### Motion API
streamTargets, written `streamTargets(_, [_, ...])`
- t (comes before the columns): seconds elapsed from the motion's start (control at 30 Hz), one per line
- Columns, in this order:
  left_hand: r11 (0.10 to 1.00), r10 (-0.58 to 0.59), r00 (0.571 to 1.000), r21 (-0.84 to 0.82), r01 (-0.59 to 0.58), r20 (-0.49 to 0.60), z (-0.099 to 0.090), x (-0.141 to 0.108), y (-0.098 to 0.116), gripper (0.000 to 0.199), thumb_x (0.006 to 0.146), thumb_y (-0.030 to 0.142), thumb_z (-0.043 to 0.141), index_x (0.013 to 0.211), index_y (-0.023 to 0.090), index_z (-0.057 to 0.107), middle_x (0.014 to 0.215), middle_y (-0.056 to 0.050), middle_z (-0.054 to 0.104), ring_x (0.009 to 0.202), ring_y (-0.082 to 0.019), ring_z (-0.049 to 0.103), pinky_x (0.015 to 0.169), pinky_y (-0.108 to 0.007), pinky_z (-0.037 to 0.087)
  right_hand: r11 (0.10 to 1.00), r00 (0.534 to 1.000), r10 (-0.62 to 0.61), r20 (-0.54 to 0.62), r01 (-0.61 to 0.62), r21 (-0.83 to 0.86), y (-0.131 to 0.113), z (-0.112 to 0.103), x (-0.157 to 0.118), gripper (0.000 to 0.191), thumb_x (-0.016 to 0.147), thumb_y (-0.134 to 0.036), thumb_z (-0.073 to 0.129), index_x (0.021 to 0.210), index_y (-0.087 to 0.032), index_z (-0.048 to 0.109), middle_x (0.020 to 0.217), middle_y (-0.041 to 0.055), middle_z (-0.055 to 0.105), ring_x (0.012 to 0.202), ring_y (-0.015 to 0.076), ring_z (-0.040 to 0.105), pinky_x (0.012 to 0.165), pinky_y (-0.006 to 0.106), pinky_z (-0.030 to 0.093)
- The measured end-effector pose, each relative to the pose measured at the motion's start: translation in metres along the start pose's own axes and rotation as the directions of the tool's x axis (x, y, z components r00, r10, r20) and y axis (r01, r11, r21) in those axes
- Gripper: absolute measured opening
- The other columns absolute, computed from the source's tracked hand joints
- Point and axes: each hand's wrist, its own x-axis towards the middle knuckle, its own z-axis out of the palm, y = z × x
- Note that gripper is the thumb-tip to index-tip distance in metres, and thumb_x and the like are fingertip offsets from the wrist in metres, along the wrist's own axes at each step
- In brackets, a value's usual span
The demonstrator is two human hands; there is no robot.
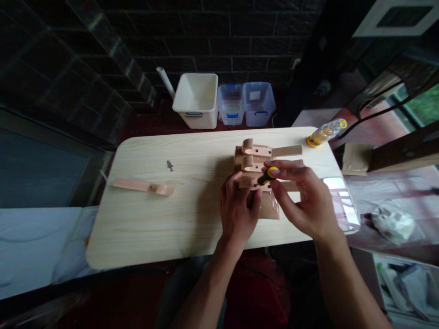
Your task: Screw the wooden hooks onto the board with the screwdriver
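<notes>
A yellow and black screwdriver (268, 175) is pinched in the fingers of my right hand (303, 196), its lower end over the nearest of several wooden hook pieces. My left hand (240, 208) grips the near wooden hook piece (244, 182) at its left end. Behind it, a middle hook piece (248, 163) and a far hook piece (262, 150) lie in line, with dark screw spots in them. Under the pieces sits a brown block (269, 206) with a shiny wrap. The screwdriver's tip is hidden.
On the pale table (144, 237) are a loose wooden hook piece (144, 185) at left, small screws (170, 165), a clear bottle-shaped container (325, 132) at the back right and a shiny flat object (341, 203) at the right edge. Bins (197, 93) stand beyond the table.
</notes>
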Motion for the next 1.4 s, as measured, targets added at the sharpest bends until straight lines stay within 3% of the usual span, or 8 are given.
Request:
streamTargets(0.23, [1.0, -0.009, 1.0, -0.017, 0.009, -0.006, 0.0, 0.001, 0.001, 0.028, 0.108, 0.028, 0.071, 0.136, 0.025, 0.074, 0.157, -0.016, 0.061, 0.148, -0.035, 0.059, 0.124, -0.057, 0.055, 1.0, 0.998, -0.011, -0.062, 0.011, 0.004, 0.009, 0.003, 0.001, 0.032, 0.102, -0.01, 0.075, 0.125, -0.031, 0.07, 0.127, 0.0043, 0.077, 0.125, 0.0235, 0.078, 0.104, 0.044, 0.066])
streamTargets(0.43, [1.0, -0.008, 1.0, -0.014, 0.008, -0.005, 0.0, 0.001, 0.001, 0.029, 0.108, 0.028, 0.071, 0.136, 0.025, 0.073, 0.156, -0.016, 0.062, 0.147, -0.035, 0.059, 0.123, -0.056, 0.056, 1.0, 1.0, -0.013, -0.014, 0.013, -0.012, 0.003, 0.001, 0.0, 0.035, 0.102, -0.008, 0.072, 0.129, -0.03, 0.068, 0.131, 0.006, 0.078, 0.13, 0.0243, 0.078, 0.106, 0.044, 0.066])
streamTargets(0.57, [1.0, -0.016, 1.0, -0.014, 0.016, 0.0, 0.0, 0.001, 0.002, 0.028, 0.108, 0.029, 0.071, 0.136, 0.025, 0.073, 0.156, -0.016, 0.062, 0.147, -0.035, 0.059, 0.124, -0.057, 0.055, 0.999, 0.999, -0.03, -0.046, 0.028, -0.045, 0.007, 0.001, 0.0, 0.034, 0.101, -0.009, 0.075, 0.126, -0.031, 0.069, 0.125, 0.0043, 0.079, 0.125, 0.0231, 0.079, 0.104, 0.041, 0.066])
streamTargets(0.8, [1.0, -0.01, 1.0, -0.009, 0.01, -0.005, 0.0, 0.0, 0.001, 0.03, 0.108, 0.028, 0.071, 0.138, 0.025, 0.074, 0.158, -0.016, 0.06, 0.148, -0.035, 0.059, 0.123, -0.057, 0.056, 1.0, 0.999, -0.025, -0.026, 0.025, -0.007, 0.005, 0.0, 0.0, 0.036, 0.102, -0.008, 0.072, 0.13, -0.03, 0.068, 0.136, 0.0071, 0.077, 0.133, 0.026, 0.077, 0.109, 0.047, 0.066])
streamTargets(1.0, [1.0, -0.016, 1.0, -0.007, 0.016, -0.001, 0.0, 0.0, 0.002, 0.028, 0.108, 0.03, 0.071, 0.136, 0.025, 0.075, 0.156, -0.016, 0.061, 0.147, -0.035, 0.059, 0.123, -0.057, 0.055, 1.0, 0.998, -0.005, -0.056, 0.005, -0.003, 0.01, 0.001, -0.002, 0.037, 0.101, -0.008, 0.074, 0.13, -0.032, 0.07, 0.131, 0.0045, 0.079, 0.128, 0.0241, 0.078, 0.106, 0.044, 0.066])
streamTargets(1.4, [1.0, -0.011, 1.0, -0.004, 0.011, -0.007, 0.0, 0.0, 0.001, 0.029, 0.108, 0.029, 0.071, 0.136, 0.025, 0.075, 0.157, -0.016, 0.061, 0.148, -0.034, 0.058, 0.123, -0.056, 0.055, 0.999, 0.999, 0.017, -0.048, -0.014, 0.05, 0.007, 0.002, -0.002, 0.034, 0.102, -0.008, 0.071, 0.128, -0.03, 0.07, 0.136, 0.0071, 0.077, 0.13, 0.0261, 0.078, 0.106, 0.048, 0.067])
